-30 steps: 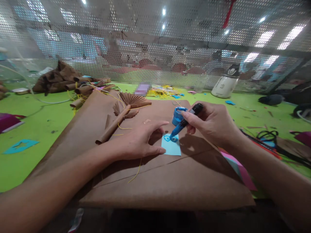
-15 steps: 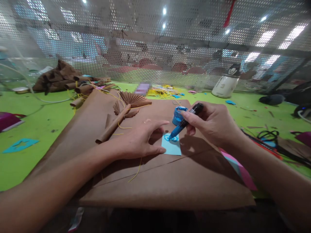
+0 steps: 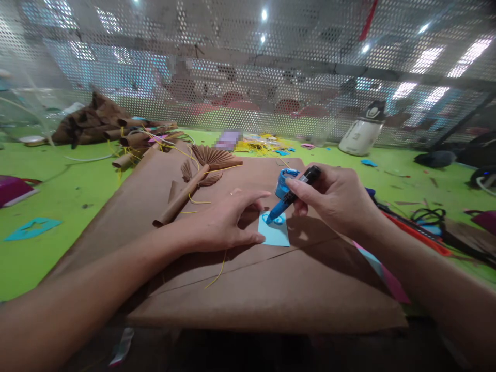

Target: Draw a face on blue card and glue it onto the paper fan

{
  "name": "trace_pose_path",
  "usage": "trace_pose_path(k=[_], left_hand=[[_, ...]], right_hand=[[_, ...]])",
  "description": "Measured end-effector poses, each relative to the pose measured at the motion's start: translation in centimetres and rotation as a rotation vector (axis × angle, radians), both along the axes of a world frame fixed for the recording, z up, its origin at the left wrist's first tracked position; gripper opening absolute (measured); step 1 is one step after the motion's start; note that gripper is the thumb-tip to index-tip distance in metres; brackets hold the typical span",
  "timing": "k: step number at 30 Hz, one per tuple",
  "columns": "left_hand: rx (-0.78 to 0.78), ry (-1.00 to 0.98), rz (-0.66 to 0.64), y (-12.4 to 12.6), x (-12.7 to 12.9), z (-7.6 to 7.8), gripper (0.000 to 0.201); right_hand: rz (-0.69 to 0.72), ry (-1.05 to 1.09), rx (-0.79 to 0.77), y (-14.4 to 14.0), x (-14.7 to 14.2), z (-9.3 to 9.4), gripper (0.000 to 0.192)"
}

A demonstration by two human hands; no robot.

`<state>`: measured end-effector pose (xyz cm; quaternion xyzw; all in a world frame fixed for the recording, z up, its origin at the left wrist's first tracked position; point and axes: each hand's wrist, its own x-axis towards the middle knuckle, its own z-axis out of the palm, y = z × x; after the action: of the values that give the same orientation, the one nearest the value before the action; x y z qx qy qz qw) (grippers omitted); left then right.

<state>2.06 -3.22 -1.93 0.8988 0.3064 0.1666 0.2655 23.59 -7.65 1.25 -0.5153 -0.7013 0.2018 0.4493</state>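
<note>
The small light-blue card [image 3: 274, 233] lay flat on the brown kraft paper [image 3: 248, 279] near the middle of the table [image 3: 70, 191], with a darker blue looped figure at its top edge. The left hand [image 3: 222, 225] rested beside it, thumb and forefinger spread and pressed on the card's left edge, most likely to keep the light paper from sliding under the stroke. The right hand [image 3: 337, 199] had its fingers closed round a blue paint marker [image 3: 291, 198], held slanted like a pen so that its tip touched the card's upper part. Just behind the marker stood a small blue pot [image 3: 283, 182], close enough for quick reach.

Farther back on the kraft paper lay a pleated brown paper fan [image 3: 213, 156] on a rolled paper stem, tied with yellow string. Rolls of brown paper [image 3: 132, 139] were heaped at the far left, a white jug [image 3: 362, 135] stood at the far right against the perforated screen, and a blue cut-out scrap [image 3: 33, 228] lay on the green surface. No brand or writing could be read on any of them.
</note>
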Motion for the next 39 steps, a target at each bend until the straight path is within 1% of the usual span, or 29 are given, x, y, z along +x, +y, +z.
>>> trace_pose_path(k=[5, 13, 24, 28, 34, 39], left_hand=[[0.003, -0.003, 0.000, -0.09, 0.05, 0.12, 0.071], [0.008, 0.015, 0.003, -0.09, 0.08, 0.22, 0.072], [-0.001, 0.000, -0.012, -0.03, 0.04, 0.28, 0.070], [-0.016, -0.015, -0.011, -0.06, 0.05, 0.21, 0.070], [0.008, -0.015, 0.009, -0.10, 0.12, 0.15, 0.071], [0.018, 0.003, -0.009, -0.06, 0.08, 0.22, 0.070]], right_hand=[[-0.003, 0.073, -0.005, -0.02, 0.06, 0.08, 0.030], [0.000, -0.029, 0.010, 0.04, 0.33, -0.08, 0.028], [0.011, 0.046, -0.012, 0.04, -0.16, 0.05, 0.031], [0.021, 0.030, -0.024, 0.11, -0.08, -0.06, 0.030], [-0.001, -0.001, -0.003, 0.10, 0.23, -0.05, 0.029], [0.000, 0.053, 0.022, 0.09, 0.26, 0.06, 0.029]])
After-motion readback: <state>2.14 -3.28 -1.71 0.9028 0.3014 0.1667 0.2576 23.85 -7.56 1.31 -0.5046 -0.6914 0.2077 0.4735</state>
